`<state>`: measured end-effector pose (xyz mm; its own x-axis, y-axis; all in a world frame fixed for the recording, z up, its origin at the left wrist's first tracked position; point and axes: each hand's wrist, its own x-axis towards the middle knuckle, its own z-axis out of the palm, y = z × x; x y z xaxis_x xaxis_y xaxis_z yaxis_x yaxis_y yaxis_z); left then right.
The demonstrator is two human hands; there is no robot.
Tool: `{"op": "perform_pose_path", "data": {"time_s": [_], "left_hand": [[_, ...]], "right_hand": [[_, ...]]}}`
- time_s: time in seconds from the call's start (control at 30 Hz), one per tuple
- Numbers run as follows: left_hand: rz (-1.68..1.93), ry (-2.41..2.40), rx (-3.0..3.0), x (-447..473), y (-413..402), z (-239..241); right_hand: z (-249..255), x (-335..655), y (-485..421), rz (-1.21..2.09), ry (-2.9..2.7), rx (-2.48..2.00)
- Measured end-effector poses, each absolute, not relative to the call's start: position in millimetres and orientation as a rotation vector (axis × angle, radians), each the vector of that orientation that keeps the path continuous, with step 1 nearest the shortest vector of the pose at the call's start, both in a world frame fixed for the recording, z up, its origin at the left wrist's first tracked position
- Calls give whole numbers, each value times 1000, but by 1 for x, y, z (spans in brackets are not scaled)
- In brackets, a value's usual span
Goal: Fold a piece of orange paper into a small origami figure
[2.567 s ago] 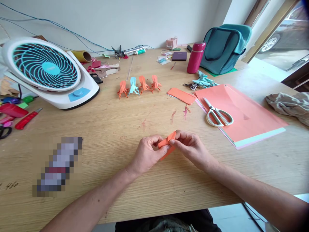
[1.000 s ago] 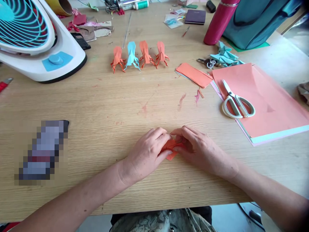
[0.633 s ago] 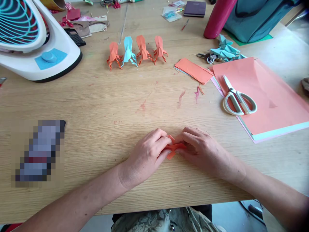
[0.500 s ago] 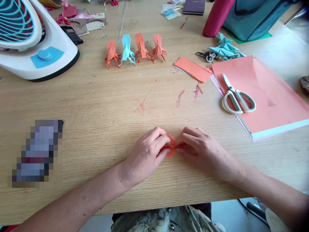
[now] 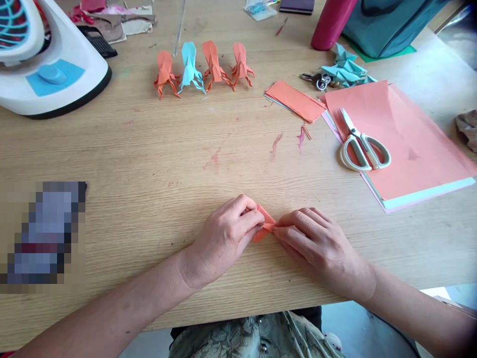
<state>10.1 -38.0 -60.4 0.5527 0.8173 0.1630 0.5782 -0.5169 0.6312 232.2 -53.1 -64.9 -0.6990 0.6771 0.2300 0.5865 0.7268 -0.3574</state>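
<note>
A small folded orange paper piece [image 5: 265, 224] lies flat on the wooden table [image 5: 149, 164] near its front edge. My left hand [image 5: 223, 236] pinches its left side with curled fingers. My right hand [image 5: 316, 243] presses its fingertips down on the right side of the piece, covering part of it. Several finished folded paper figures [image 5: 203, 67], orange ones and a light blue one, stand in a row further back.
White-handled scissors [image 5: 359, 146] lie on a stack of orange sheets [image 5: 406, 144] at the right. A smaller orange strip [image 5: 294, 99], keys [image 5: 316, 79] and blue paper scraps [image 5: 345, 69] sit behind. A white fan [image 5: 48, 74] stands at the back left, a pink bottle [image 5: 330, 25] at the back.
The paper piece went from held up off the table to pressed flat on it. My right hand has slid a little to the right along the fold, uncovering more paper. The view tilted downward.
</note>
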Motion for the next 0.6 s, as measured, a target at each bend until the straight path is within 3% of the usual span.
{"op": "perform_pose_path", "data": {"time_s": [0.6], "left_hand": [[648, 1106, 2282, 12, -37, -66]], "right_hand": [[-66, 221, -53, 560, -2394, -1246]]}}
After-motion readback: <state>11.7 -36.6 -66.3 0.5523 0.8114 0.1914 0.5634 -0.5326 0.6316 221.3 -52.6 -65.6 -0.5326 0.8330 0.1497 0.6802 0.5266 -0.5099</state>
